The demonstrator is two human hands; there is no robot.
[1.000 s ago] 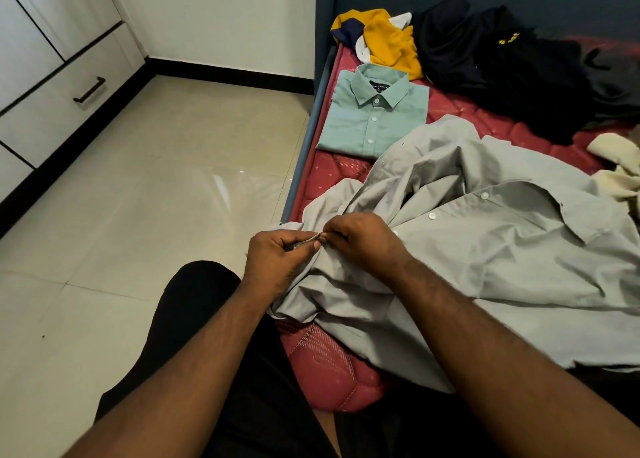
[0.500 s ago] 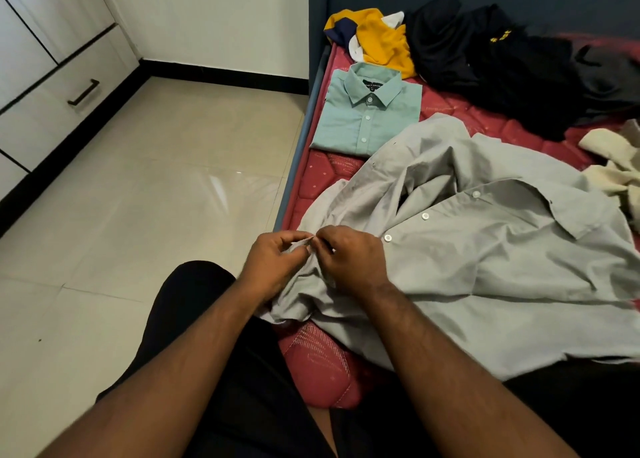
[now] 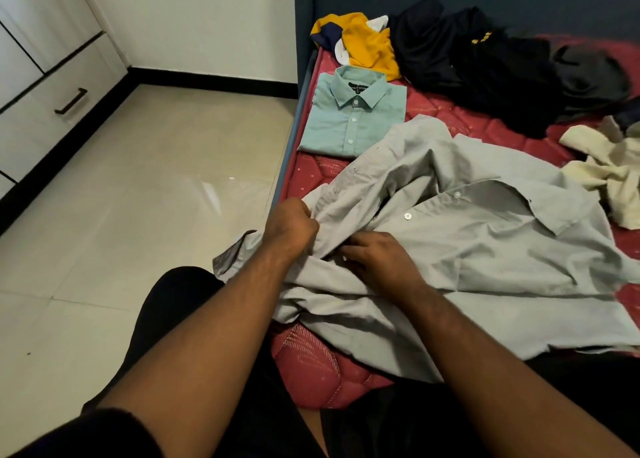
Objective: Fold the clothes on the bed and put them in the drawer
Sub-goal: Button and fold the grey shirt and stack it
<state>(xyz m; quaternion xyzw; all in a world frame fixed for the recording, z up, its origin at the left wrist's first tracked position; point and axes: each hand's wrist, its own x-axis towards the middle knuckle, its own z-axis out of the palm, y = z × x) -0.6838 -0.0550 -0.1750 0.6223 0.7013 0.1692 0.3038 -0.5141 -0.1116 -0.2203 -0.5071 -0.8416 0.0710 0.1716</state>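
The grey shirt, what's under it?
Under the grey shirt you can see the red mattress poking out. Whether anything else hides beneath can't be seen; the cloth covers it.

The room is evenly and softly lit, moderately bright, with no hard shadows. The glossy tiled floor (image 3: 145, 187) carries a pale, smeared reflection just left of the bed's edge (image 3: 289, 152), which suggests light from above or beyond the frame; the source itself cannot be seen. The dark clothes (image 3: 485, 73) at the head of the bed lose nearly all detail in shade. The grey shirt (image 3: 485, 249) shows gentle shading in its creases. Wide-angle distortion bends the drawer fronts (image 3: 52, 104) left of the bed and stretches the forearms at the bottom edge. The picture is slightly soft overall, with blur at the shirt's right edge.
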